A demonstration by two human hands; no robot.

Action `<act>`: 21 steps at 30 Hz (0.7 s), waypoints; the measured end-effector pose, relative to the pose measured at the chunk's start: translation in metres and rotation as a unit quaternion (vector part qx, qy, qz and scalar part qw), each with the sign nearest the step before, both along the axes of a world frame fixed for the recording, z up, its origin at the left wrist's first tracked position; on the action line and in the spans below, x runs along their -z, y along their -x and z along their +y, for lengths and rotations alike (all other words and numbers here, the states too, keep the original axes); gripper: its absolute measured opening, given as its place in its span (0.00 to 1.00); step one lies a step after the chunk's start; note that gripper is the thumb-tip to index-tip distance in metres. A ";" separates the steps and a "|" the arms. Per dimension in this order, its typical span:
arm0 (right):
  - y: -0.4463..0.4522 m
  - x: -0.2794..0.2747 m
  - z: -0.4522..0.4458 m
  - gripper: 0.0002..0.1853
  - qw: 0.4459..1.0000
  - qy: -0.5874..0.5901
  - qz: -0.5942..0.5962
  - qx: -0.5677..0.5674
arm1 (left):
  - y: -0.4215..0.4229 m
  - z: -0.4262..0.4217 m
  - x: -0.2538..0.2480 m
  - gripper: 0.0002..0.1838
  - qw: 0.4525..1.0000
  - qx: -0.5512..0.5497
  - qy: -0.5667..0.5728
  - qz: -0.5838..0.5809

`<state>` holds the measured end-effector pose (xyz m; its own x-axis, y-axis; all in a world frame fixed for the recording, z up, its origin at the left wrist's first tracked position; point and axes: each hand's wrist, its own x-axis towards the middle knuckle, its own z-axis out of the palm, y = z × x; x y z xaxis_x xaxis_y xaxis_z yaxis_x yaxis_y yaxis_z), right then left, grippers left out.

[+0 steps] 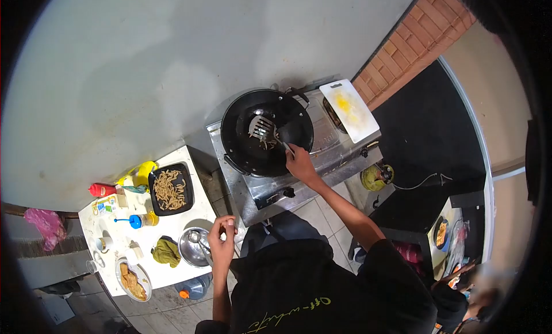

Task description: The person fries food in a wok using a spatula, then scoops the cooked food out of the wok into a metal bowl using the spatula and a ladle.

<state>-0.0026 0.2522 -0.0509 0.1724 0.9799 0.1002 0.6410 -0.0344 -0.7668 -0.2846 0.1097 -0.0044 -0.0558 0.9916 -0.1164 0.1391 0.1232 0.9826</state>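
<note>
My right hand (300,163) is closed round the handle of a slotted spatula (261,127). The spatula's metal head is inside a large black wok (238,141), touching a few pale strips of food (268,143) at its middle. The wok sits on the left burner of a steel gas stove (259,190). My left hand (222,239) hovers in front of the stove, beside a metal bowl (187,254) with a spoon in it. Its fingers are curled in, and I see nothing held in them.
A white table (167,273) at left bears a black square tray of fried strips (169,190), a red bottle (102,189), a green cloth (166,252) and a plate of fried pieces (133,280). A white cutting board (349,111) lies on the stove's right side. Another person (460,305) is at lower right.
</note>
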 end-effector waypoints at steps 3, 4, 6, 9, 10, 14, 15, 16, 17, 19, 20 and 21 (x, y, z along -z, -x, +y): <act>-0.013 -0.003 -0.002 0.11 1.000 0.024 -0.020 0.002 | -0.010 -0.004 -0.010 0.09 1.000 -0.018 0.000 -0.003; -0.017 -0.007 -0.003 0.11 1.000 0.009 -0.016 -0.001 | -0.015 -0.004 -0.012 0.10 1.000 -0.017 0.010 0.011; -0.024 -0.014 -0.004 0.14 0.999 0.014 -0.036 0.004 | -0.029 -0.001 -0.016 0.11 0.999 -0.012 0.012 0.033; -0.026 -0.014 0.001 0.15 1.000 0.017 -0.012 -0.011 | -0.050 -0.003 -0.030 0.11 1.000 0.001 0.009 0.030; -0.025 -0.011 -0.002 0.15 1.000 0.021 -0.002 -0.011 | -0.056 -0.004 -0.031 0.11 0.999 0.010 0.013 0.038; -0.023 -0.008 0.013 0.16 0.996 0.047 -0.007 -0.079 | -0.080 -0.012 -0.043 0.10 0.998 0.042 0.009 0.050; -0.025 -0.006 0.011 0.16 0.996 0.048 -0.003 -0.079 | -0.084 -0.014 -0.044 0.10 0.997 0.043 0.012 0.055; -0.027 -0.004 0.012 0.16 0.995 0.062 -0.009 -0.073 | -0.088 -0.015 -0.043 0.10 0.997 0.042 0.014 0.059; -0.028 -0.007 0.013 0.17 0.995 0.076 -0.015 -0.070 | -0.091 -0.016 -0.041 0.10 0.997 0.037 0.015 0.061; -0.036 -0.009 0.010 0.17 0.993 0.088 -0.040 -0.062 | -0.089 -0.030 -0.031 0.10 0.997 0.010 0.019 0.076; -0.041 -0.011 0.009 0.18 0.992 0.097 -0.068 -0.048 | -0.089 -0.038 -0.026 0.10 0.997 -0.009 0.024 0.068; -0.047 -0.013 0.010 0.20 0.989 0.098 -0.086 -0.069 | -0.089 -0.046 -0.022 0.10 0.997 -0.012 0.033 0.068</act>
